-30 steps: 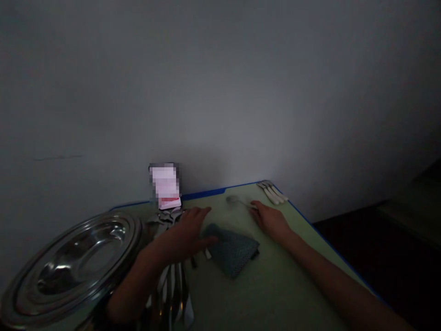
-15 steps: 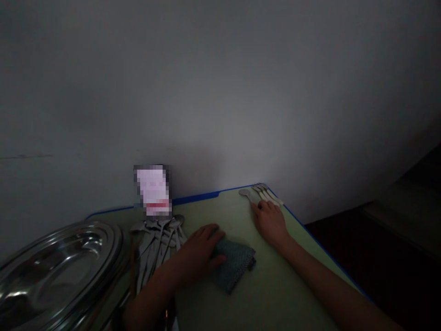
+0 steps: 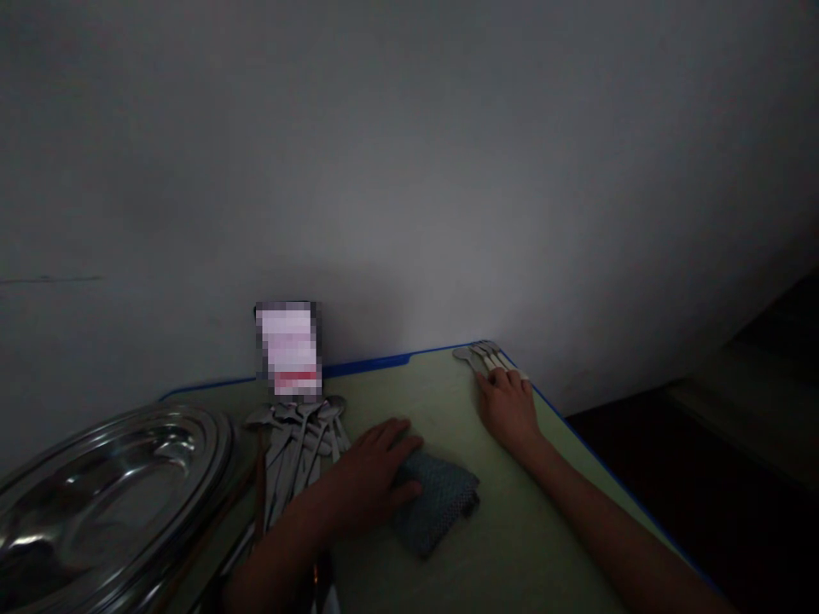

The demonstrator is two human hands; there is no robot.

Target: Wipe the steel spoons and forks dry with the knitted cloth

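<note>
My left hand (image 3: 374, 479) lies flat with fingers spread on the near edge of a folded blue-grey cloth (image 3: 438, 503) in the middle of the pale green table (image 3: 512, 546). My right hand (image 3: 510, 408) rests at the far right corner, fingers stretched over the white handles of a few spoons (image 3: 485, 356) lined up there. Several metal spoons (image 3: 298, 443) lie in a fan just left of my left hand.
A large shiny steel tray (image 3: 108, 495) fills the left foreground. A blurred white and red card (image 3: 287, 350) leans on the grey wall behind the spoons. The table's blue edge (image 3: 368, 367) runs along the wall; dark floor drops off to the right.
My right hand slid a spoon to the far right corner beside the others and now lies on their handles. My left hand settled onto the cloth. The view shifted slightly right.
</note>
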